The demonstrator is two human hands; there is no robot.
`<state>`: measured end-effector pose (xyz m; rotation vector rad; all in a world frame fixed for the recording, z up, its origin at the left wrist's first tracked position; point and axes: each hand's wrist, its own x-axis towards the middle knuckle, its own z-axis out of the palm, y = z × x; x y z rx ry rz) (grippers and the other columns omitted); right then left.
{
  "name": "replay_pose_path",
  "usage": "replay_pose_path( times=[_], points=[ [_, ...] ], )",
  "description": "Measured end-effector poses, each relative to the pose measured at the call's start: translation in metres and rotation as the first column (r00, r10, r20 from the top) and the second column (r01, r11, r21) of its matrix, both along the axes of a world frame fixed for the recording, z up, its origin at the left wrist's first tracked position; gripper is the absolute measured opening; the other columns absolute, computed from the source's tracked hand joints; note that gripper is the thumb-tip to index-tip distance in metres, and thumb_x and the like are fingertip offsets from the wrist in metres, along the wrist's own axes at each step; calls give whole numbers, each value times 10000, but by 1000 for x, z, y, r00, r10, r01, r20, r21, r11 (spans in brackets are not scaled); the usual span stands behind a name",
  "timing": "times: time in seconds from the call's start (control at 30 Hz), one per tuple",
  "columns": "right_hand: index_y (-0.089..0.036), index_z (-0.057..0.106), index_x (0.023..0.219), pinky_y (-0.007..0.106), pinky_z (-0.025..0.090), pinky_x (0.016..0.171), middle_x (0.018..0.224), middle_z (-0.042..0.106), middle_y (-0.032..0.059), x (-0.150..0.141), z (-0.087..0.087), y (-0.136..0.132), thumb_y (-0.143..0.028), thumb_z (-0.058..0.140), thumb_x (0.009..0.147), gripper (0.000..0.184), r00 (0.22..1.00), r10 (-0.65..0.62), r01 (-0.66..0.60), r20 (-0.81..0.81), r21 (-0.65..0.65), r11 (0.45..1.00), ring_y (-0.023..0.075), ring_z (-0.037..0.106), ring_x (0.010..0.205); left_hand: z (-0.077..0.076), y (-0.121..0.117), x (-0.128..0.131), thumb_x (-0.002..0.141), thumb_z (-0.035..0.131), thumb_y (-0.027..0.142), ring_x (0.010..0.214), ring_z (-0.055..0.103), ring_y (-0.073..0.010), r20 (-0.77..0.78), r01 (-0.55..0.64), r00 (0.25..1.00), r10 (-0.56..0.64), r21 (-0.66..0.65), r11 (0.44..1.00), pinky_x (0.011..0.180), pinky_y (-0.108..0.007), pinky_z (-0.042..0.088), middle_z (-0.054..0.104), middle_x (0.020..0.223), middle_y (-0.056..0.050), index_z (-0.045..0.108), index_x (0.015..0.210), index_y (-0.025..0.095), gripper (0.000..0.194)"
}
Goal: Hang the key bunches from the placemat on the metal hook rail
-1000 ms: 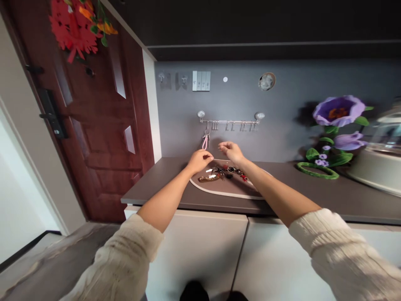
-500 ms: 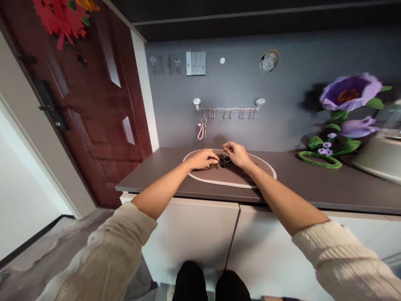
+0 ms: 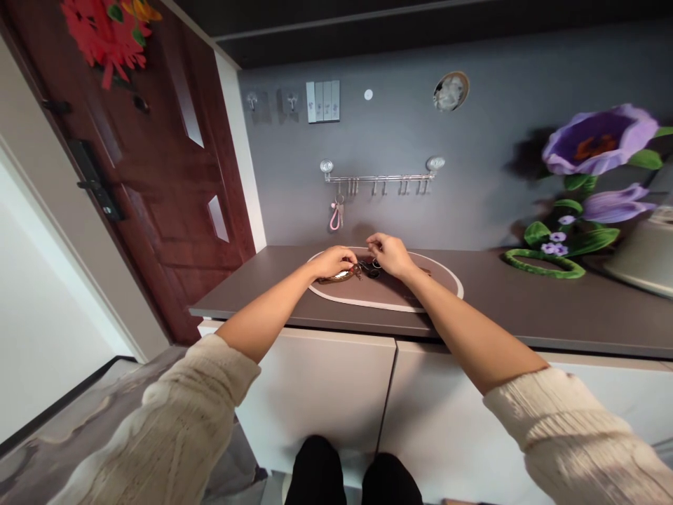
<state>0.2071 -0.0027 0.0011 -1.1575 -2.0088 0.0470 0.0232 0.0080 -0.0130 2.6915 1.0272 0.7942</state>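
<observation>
On the oval brown mat point(image 3: 399, 298) with a pale rim, my left hand point(image 3: 331, 261) is closed, thumb and fingertips pinched at a small keychain point(image 3: 359, 272) with a metal clasp. Below that hand lies a shiny brown-gold object point(image 3: 339, 276), partly covered by the fingers. Just right of it my right hand point(image 3: 393, 255) is curled over a cluster of small black items point(image 3: 373, 271), including a ring. Its fingers are drawn together; what they grip, if anything, is too small to make out.
A hook rail point(image 3: 378, 179) on the grey wall carries keys with a pink strap point(image 3: 335, 219). Purple artificial flowers point(image 3: 599, 144) and a pale lampshade-like object point(image 3: 644, 256) stand at right on the dark counter point(image 3: 488, 308). A dark red door point(image 3: 179, 231) is at left.
Both hands have shifted slightly at the mat, and more of the shiny brown-gold object shows under my left hand. The camera view has moved a little.
</observation>
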Motion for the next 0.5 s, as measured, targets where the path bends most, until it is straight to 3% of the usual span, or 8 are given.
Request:
replay_pose_path(
  times=[0.33, 0.5],
  points=[
    [-155, 605, 933, 271, 430, 735, 794, 656, 60, -4, -1, 2, -129, 460, 768, 222, 1000, 12, -12, 0, 5, 1000, 147, 592, 729, 8, -8, -5, 727, 456, 132, 670, 544, -102, 218, -127, 964, 152, -124, 984, 669, -227, 421, 640, 757, -11, 630, 816, 134, 196],
    [-161, 606, 926, 282, 432, 742, 799, 654, 59, -2, -2, 5, -139, 448, 766, 226, 999, -9, 12, -41, 65, 998, 151, 588, 738, 24, -9, 1, 734, 484, 145, 687, 561, -108, 322, -121, 932, 167, -156, 980, 707, -250, 435, 651, 786, -34, 631, 821, 122, 173]
  ],
)
